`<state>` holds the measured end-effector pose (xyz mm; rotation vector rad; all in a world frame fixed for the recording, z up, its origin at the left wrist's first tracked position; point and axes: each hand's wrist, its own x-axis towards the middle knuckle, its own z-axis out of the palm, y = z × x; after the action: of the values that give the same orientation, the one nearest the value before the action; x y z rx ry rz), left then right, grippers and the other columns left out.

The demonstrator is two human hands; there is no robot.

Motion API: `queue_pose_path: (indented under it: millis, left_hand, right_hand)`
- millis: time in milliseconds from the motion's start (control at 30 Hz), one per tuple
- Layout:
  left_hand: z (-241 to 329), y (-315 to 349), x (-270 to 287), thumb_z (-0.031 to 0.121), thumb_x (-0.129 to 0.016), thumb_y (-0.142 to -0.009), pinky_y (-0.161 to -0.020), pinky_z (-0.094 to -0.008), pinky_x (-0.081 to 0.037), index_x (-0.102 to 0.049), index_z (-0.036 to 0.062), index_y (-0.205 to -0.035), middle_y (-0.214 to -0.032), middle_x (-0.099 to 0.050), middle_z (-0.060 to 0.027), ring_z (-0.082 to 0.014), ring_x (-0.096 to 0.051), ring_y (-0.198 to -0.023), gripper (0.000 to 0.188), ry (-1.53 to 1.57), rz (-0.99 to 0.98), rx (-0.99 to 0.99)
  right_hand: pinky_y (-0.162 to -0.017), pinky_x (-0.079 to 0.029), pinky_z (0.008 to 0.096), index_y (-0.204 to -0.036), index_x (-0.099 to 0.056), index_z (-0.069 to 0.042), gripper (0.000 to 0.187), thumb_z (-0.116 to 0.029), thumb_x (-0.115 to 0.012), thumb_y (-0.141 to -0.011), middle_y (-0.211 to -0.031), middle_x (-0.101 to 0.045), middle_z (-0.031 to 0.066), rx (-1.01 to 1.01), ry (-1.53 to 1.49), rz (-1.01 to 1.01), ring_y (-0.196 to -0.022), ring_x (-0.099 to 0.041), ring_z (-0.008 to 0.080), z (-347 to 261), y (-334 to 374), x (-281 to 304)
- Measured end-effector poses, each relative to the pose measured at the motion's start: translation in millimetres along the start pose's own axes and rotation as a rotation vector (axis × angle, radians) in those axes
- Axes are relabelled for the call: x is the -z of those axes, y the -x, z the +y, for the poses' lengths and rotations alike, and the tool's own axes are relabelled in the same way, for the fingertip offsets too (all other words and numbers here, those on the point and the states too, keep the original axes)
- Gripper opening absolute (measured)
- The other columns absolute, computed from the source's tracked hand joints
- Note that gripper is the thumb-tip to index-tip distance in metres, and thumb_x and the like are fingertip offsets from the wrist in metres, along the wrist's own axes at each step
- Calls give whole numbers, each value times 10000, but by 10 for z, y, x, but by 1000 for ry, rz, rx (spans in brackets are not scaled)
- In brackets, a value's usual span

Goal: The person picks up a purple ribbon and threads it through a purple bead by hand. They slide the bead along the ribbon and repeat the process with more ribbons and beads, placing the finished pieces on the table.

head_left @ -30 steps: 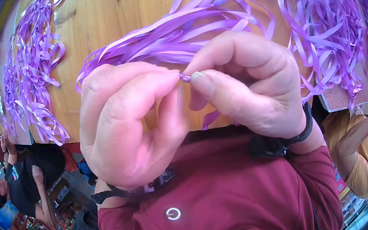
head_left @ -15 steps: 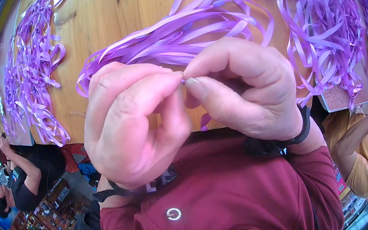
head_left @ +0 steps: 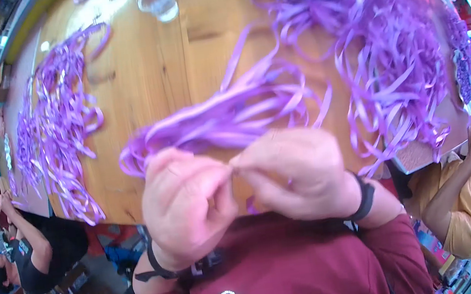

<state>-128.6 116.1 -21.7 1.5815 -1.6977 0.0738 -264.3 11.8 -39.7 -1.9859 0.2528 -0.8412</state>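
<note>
My left hand point(head_left: 186, 204) and my right hand point(head_left: 299, 177) meet fingertip to fingertip close under the camera, pinching a thin purple ribbon strip between thumbs and forefingers. A bundle of purple ribbon strips point(head_left: 226, 118) fans out from behind my knuckles across the wooden table point(head_left: 159, 68). Whether the bundle is in my grip or lying on the table is hidden by my hands. Both wrists carry dark bands, and my dark red sleeves fill the lower part of the view.
A heap of purple ribbon point(head_left: 402, 59) covers the table's right side and another pile of purple ribbon point(head_left: 56, 141) lies on the left. A clear plastic cup point(head_left: 158, 1) stands at the far edge. A person in black point(head_left: 41, 250) sits left, a person in yellow point(head_left: 463, 206) right.
The view has tilted, so my hands sit lower in the picture and more of the table shows. My fingertips stay pinched together on the strip.
</note>
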Motion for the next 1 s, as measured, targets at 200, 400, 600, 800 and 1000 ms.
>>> queue_pose_path:
  millis: [200,400,600,800,1000]
  left_hand:
    - [10,17,47,-40,-661,-579,-583,-306,-397,-574,44,-759,-707,-545,-35,-175,-515,-601,217,-113,-51,-65]
    - [-50,45,-14,-13,-681,-584,-569,-297,-367,-581,45,-768,-699,-539,-31,-166,-502,-581,216,-147,-11,-65]
    - [-122,112,-46,-17,-670,-596,-558,-297,-373,-588,41,-769,-679,-540,-36,-174,-506,-573,200,-69,-21,40]
    - [-119,207,15,-47,-660,-567,-558,-315,-391,-576,43,-762,-696,-550,-55,-209,-504,-609,231,147,-152,137]
    - [-413,221,247,186,-719,-626,-847,-371,-403,-532,17,-1058,-988,-551,-126,-294,-526,-924,500,-36,-233,214]
  right_hand:
    - [-529,-489,286,-792,-610,-8,172,23,-646,-626,-711,-622,97,24,79,1,-613,-622,221,-14,54,-45]
    - [-523,-488,286,-788,-604,-18,184,25,-651,-615,-694,-618,87,55,128,6,-599,-620,216,28,24,-50]
    - [-514,-482,285,-770,-590,-32,178,35,-648,-615,-717,-616,79,-39,98,-113,-614,-618,217,98,10,-88]
    - [-469,-421,238,-766,-581,-36,161,38,-642,-636,-701,-597,60,-292,-133,-275,-536,-560,157,41,-28,-64]
    - [-488,-428,254,-723,-580,-38,100,20,-629,-658,-681,-594,53,-373,-392,-466,-559,-574,163,66,-2,-74]
